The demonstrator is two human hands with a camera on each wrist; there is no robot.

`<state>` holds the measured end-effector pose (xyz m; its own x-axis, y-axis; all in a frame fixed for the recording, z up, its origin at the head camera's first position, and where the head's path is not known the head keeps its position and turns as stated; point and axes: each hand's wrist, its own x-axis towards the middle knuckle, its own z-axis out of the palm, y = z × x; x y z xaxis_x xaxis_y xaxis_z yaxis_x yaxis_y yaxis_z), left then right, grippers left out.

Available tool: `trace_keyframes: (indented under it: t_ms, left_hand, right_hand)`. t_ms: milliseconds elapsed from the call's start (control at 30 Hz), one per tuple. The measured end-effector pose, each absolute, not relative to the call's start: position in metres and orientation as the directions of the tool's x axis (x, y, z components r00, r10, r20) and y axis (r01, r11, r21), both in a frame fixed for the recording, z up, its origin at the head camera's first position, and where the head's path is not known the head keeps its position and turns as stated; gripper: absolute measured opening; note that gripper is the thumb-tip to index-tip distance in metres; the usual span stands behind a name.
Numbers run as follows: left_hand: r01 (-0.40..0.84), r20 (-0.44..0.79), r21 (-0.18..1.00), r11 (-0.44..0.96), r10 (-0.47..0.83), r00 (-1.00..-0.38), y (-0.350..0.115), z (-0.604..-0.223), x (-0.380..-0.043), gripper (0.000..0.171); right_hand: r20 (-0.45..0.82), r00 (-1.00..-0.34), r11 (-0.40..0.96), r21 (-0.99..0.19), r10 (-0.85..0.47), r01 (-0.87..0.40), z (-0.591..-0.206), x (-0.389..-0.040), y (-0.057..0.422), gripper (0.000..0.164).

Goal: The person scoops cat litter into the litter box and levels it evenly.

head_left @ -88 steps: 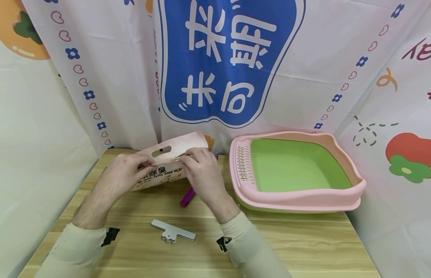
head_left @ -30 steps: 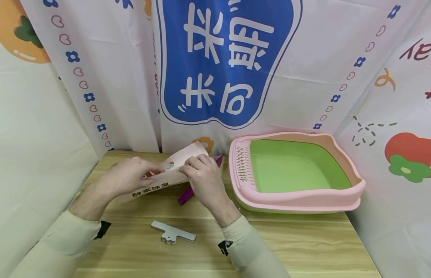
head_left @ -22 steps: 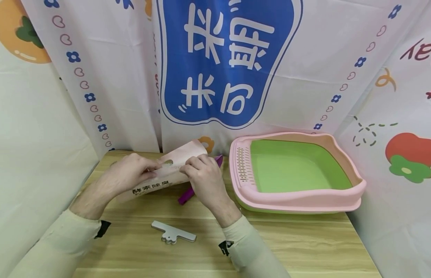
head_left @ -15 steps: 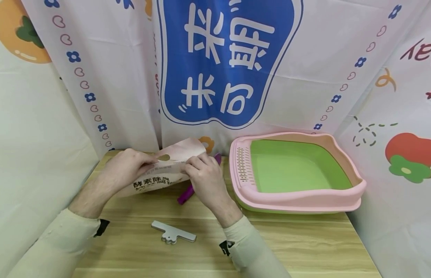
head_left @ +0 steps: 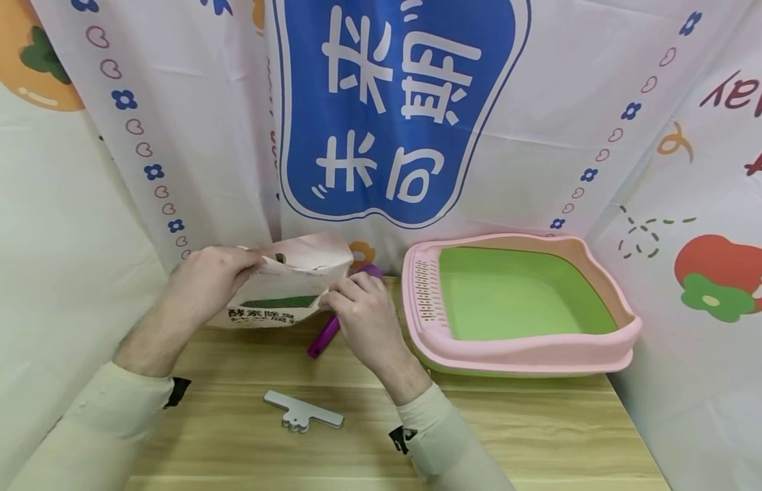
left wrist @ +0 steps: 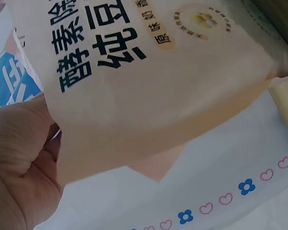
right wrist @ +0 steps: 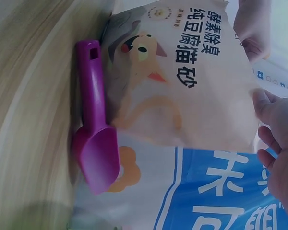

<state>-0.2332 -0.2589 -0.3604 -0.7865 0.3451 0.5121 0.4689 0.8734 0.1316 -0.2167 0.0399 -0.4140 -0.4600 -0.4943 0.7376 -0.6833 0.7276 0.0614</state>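
Note:
A pale pink paper bag of tofu cat litter (head_left: pixel 260 319) stands upright at the table's back left, its mouth spread apart. Green litter (head_left: pixel 285 301) shows inside through the gap. My left hand (head_left: pixel 202 283) pinches the left part of the bag's top edge, near the cut-out handle hole. At the opposite corner, my right hand (head_left: pixel 363 310) pinches the rim between thumb and fingers. Printed black characters and a cartoon cat face the right wrist camera on the bag (right wrist: pixel 182 110). Leaning beside the bag is a purple scoop (right wrist: pixel 96 120), partly hidden in the head view.
A pink-rimmed green litter box (head_left: pixel 528 354) occupies the table's right back. In front of the bag lies a silver metal clip (head_left: pixel 302 410) on the wooden table (head_left: pixel 331 464). Printed curtains (head_left: pixel 509 170) hang close behind and at both sides.
The bag's top, pressed together earlier, has been pulled apart, and the green litter has come into view. My left hand has moved up and slightly left; the right stays near the same corner.

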Motion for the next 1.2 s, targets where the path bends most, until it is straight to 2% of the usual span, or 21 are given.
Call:
trace_keyframes:
  t_ms: [100,400,733,900,1200]
  left_hand:
    - [0.460,0.558,0.102,0.882,0.332,-0.761,-0.265,-0.357,-0.233,0.016]
    - [0.363,0.633,0.049,0.931,0.253,-0.732,-0.286,-0.345,-0.228,0.023]
    - [0.317,0.694,0.048,0.947,0.197,-0.693,-0.291,-0.347,-0.221,0.026]
    - [0.312,0.688,0.046,0.949,0.196,-0.698,-0.290,-0.348,-0.219,0.022]
    - [0.344,0.649,0.040,0.938,0.237,-0.723,-0.282,-0.343,-0.216,0.025]
  right_hand:
    - [0.721,-0.479,0.725,0.048,-0.501,-0.687,-0.416,-0.218,0.040,0.002]
    - [0.662,-0.552,0.728,-0.012,-0.508,-0.685,-0.430,-0.229,0.036,0.017]
    - [0.617,-0.619,0.774,-0.026,-0.485,-0.632,-0.432,-0.236,0.037,0.022]
    - [0.610,-0.631,0.802,0.014,-0.480,-0.597,-0.428,-0.237,0.045,0.026]
    - [0.569,-0.652,0.815,0.058,-0.501,-0.576,-0.427,-0.236,0.050,0.022]
